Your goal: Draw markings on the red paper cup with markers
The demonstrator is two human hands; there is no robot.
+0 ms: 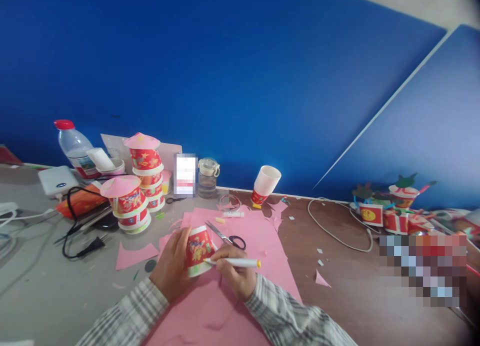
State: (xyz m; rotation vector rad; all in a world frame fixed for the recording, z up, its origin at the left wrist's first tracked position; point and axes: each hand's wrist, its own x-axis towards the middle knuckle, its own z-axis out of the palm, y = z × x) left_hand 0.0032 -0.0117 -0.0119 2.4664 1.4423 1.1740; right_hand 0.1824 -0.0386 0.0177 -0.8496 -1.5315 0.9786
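My left hand (173, 263) is wrapped round the side of a red printed paper cup (198, 246), which leans a little above the pink paper (240, 306). In my right hand (236, 276) is a white marker (240, 262) with a yellow end, its tip at the cup's printed front. Scissors (227, 235) with black handles lie spread just behind my right hand. A marker cap (220, 220) and a white tube (233, 214) rest farther back on the paper.
Stacked cup towers with pink paper roofs (142, 141) stand at left, near a bottle (75, 148), black plug cable (90, 247) and glass jar (208, 178). Nested white cups (267, 181) stand by the blue partition (240, 86). Decorated cups (397, 221) and a white cable (337, 236) are at right.
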